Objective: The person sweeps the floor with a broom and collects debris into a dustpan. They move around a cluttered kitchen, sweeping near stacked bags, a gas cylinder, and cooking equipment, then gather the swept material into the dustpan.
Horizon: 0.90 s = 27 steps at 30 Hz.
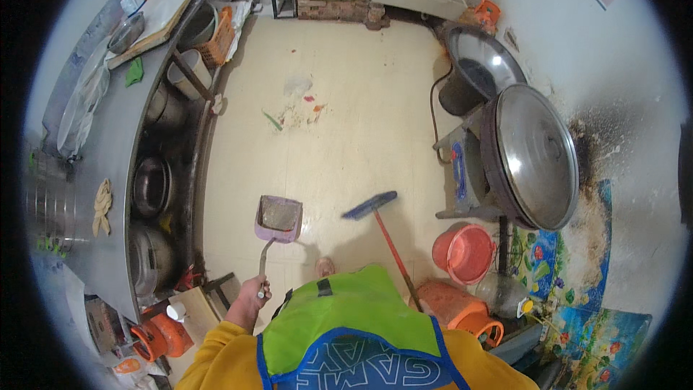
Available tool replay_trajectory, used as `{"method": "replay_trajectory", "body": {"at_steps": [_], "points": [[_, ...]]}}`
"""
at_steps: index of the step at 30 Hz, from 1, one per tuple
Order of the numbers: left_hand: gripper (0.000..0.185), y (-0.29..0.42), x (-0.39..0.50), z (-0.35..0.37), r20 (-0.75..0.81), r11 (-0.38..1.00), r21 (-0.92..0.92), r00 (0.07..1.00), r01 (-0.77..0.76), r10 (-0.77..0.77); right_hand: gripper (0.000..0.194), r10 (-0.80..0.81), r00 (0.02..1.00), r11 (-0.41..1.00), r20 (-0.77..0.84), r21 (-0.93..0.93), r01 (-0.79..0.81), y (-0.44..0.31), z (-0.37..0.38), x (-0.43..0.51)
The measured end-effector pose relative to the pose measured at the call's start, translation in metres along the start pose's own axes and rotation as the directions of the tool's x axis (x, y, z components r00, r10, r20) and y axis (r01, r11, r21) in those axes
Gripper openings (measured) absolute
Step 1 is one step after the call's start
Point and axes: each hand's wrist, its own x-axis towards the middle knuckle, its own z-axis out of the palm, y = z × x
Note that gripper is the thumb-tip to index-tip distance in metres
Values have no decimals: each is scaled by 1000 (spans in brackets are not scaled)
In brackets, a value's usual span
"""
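My left hand [254, 297] is closed around the handle of a purple dustpan [299, 223], whose pan lies low over the floor ahead of me, with grey dirt inside. To the right a broom with a blue head [370, 206] and a red handle [391, 242] slants back towards my body. My right hand is out of view behind the green apron [352, 303], where the handle's upper end also disappears. Farther ahead, a patch of food scraps [300, 110] lies on the pale floor, with a green strip [272, 119] at its left side.
Along the left runs a metal counter [116, 135] with pots beneath. On the right are a large lidded wok [538, 157] on a stand, a red bucket [464, 253], an orange gas cylinder [449, 303] and a hose [433, 103]. A metal basin on bricks [335, 8] stands at the far end.
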Motion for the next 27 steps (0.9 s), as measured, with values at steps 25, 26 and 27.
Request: {"method": "replay_trajectory", "body": {"at_steps": [25, 26, 27], "points": [[6, 142, 9, 218, 32, 965, -246, 994, -96, 107, 17, -102, 975, 755, 198, 653, -54, -54, -253, 281], [6, 152, 7, 229, 31, 968, -226, 992, -114, 124, 15, -109, 975, 646, 193, 759, -79, -69, -261, 299], [7, 162, 5, 240, 28, 967, -220, 990, -128, 137, 15, -91, 972, 588, 216, 799, -123, -79, -270, 313]]}}
